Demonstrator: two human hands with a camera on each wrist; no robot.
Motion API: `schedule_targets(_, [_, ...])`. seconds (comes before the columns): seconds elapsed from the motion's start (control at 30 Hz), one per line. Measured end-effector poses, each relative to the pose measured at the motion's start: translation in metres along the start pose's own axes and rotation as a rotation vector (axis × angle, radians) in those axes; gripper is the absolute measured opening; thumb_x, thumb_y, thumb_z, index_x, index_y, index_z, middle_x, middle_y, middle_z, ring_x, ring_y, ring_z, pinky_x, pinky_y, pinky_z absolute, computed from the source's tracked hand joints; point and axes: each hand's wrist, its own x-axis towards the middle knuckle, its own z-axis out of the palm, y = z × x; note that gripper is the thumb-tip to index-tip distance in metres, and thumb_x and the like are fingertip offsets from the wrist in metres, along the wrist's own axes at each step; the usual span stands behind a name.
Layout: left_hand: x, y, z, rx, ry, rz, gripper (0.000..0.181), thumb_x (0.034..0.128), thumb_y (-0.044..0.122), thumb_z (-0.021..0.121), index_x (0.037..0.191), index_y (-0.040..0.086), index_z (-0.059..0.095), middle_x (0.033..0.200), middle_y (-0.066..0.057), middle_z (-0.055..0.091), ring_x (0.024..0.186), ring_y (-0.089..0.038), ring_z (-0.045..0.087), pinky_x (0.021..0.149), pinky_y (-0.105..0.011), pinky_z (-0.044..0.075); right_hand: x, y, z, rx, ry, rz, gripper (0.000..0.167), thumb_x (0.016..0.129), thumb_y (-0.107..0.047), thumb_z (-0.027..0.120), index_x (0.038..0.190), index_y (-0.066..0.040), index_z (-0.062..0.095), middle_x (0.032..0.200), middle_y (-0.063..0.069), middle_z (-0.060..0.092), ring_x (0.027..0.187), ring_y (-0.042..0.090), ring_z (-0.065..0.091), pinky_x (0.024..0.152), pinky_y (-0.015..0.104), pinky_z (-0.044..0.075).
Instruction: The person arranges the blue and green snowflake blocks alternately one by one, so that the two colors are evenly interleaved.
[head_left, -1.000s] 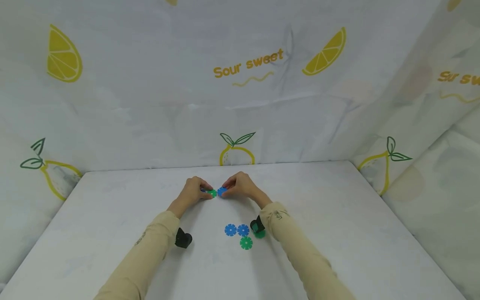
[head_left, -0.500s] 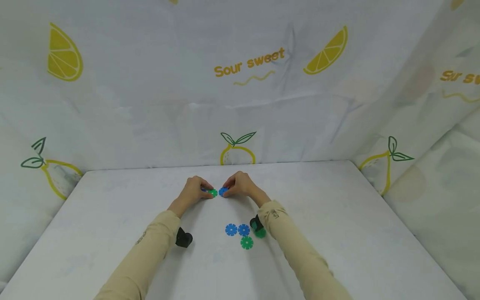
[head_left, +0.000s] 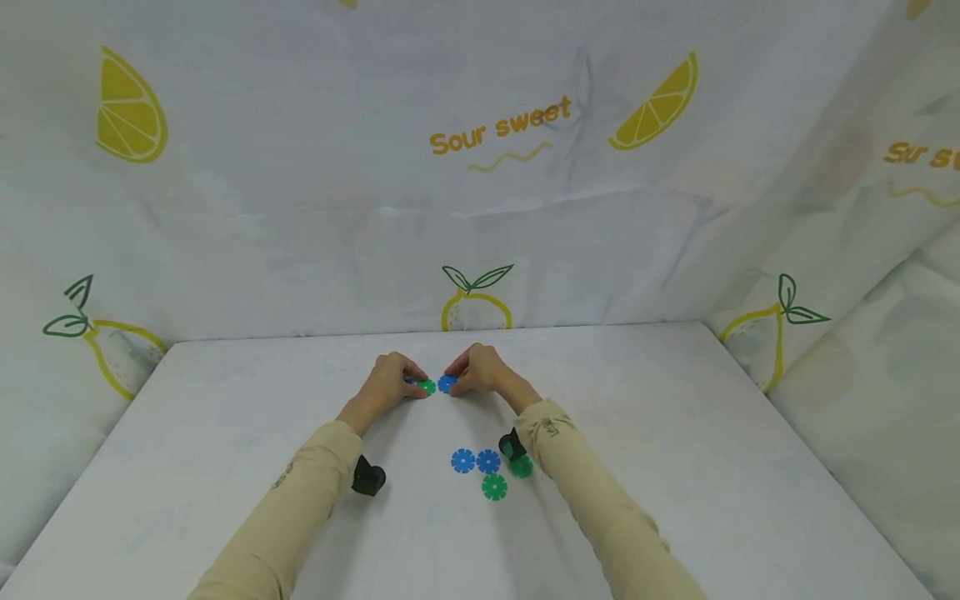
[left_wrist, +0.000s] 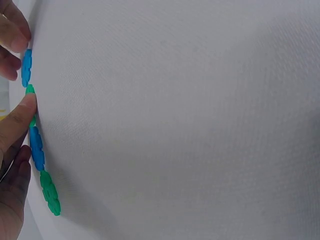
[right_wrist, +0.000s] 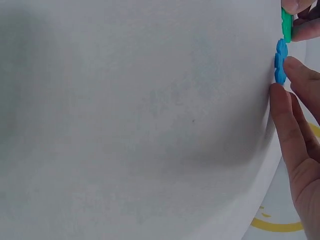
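Observation:
Near the far edge of the table, my left hand [head_left: 386,381] pinches a green notched disc [head_left: 428,387]. In the left wrist view this disc heads a row, with a blue notched disc [left_wrist: 37,148] and another green disc [left_wrist: 50,192] joined end to end behind it; the fingers cover part of it. My right hand [head_left: 483,371] holds a separate blue notched disc [head_left: 447,384] between thumb and fingers. The right wrist view shows that blue disc standing close to the front green one [right_wrist: 286,25], edge facing edge; whether they touch cannot be told.
Nearer on the white table [head_left: 637,467] lie two loose blue discs [head_left: 462,461] and a green disc [head_left: 494,487]. Another green disc [head_left: 521,467] is partly hidden under the right wrist's black camera [head_left: 513,446]. A lemon-print cloth wall [head_left: 360,250] rises behind.
The right hand and its blue disc have shifted very slightly to the right, and the right sleeve a little to the left. The left hand and the loose discs stay nearly in place.

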Motion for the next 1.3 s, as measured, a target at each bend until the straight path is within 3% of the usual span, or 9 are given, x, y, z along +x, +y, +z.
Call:
schedule_targets(0.4, [-0.001,0.004,0.001,-0.005,0.004,0.005,0.022,0.0763,0.006,0.079,0.096,0.0,0.074,0.102,-0.012,0.069,0.104,-0.029,0.059,0.094,-0.043,0.046,-0.001,0.011,-0.002,0.026,0.038,0.01,0.021,0.078,-0.008,0.079,0.098,-0.005,0.074,0.092,0.004,0.07,0.082,0.013,0.063,0.077,0.024,0.052])
schedule_targets(0.7, [0.001,0.004,0.0,-0.012,0.006,-0.004,0.021,0.0768,0.007,0.079,0.097,0.001,0.074,0.103,-0.012,0.068,0.104,-0.029,0.058,0.094,-0.043,0.045,0.002,0.011,-0.002,0.014,0.016,-0.018,0.016,0.081,-0.007,0.076,0.097,-0.005,0.075,0.087,0.003,0.07,0.075,0.011,0.059,0.071,0.021,0.051])
schedule_targets(1.03, [0.002,0.007,-0.006,0.066,-0.045,-0.011,0.021,0.0782,0.009,0.079,0.097,0.002,0.074,0.099,-0.009,0.068,0.098,-0.024,0.059,0.09,-0.04,0.048,0.004,0.006,-0.001,0.019,0.0,-0.018,0.015,0.081,-0.006,0.076,0.096,-0.005,0.075,0.086,0.003,0.07,0.075,0.012,0.061,0.07,0.021,0.051])
schedule_targets(1.3, [0.003,0.011,-0.003,0.116,-0.066,-0.008,0.023,0.0779,0.009,0.079,0.099,0.001,0.073,0.105,-0.013,0.067,0.105,-0.028,0.059,0.093,-0.042,0.047,0.004,0.009,0.001,0.017,-0.008,0.001,0.015,0.081,-0.006,0.076,0.095,-0.006,0.074,0.085,0.002,0.069,0.075,0.012,0.06,0.071,0.021,0.051])
